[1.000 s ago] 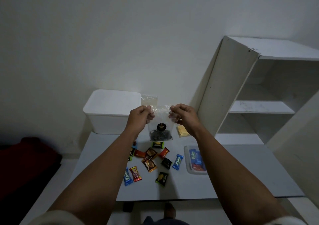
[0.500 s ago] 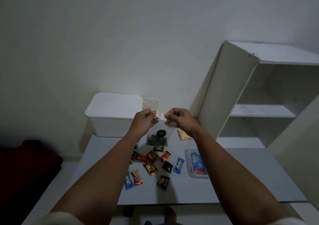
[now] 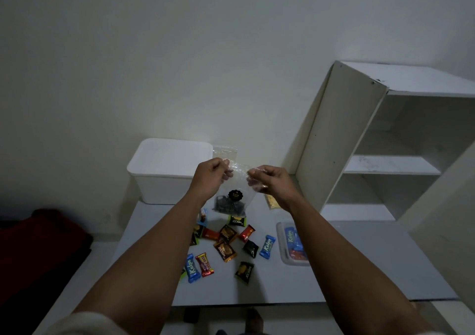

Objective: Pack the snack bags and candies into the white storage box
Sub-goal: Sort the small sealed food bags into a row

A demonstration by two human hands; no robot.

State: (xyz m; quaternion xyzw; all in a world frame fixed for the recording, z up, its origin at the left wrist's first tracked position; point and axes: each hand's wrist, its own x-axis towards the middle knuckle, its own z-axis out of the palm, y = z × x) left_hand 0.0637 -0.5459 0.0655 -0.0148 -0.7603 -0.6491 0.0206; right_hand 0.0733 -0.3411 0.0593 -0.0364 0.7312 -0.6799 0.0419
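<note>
At frame centre, a clear snack bag (image 3: 231, 196) is pinched at its top edge by the left hand (image 3: 209, 176) and right hand (image 3: 270, 180), above candies (image 3: 226, 244) scattered on the counter (image 3: 359, 270); the white storage box (image 3: 164, 172) is seen left of the hands

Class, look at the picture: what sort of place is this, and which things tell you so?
Probably a plain room at home: a low table against a bare wall, a white shelf unit, and candies scattered about.
</note>
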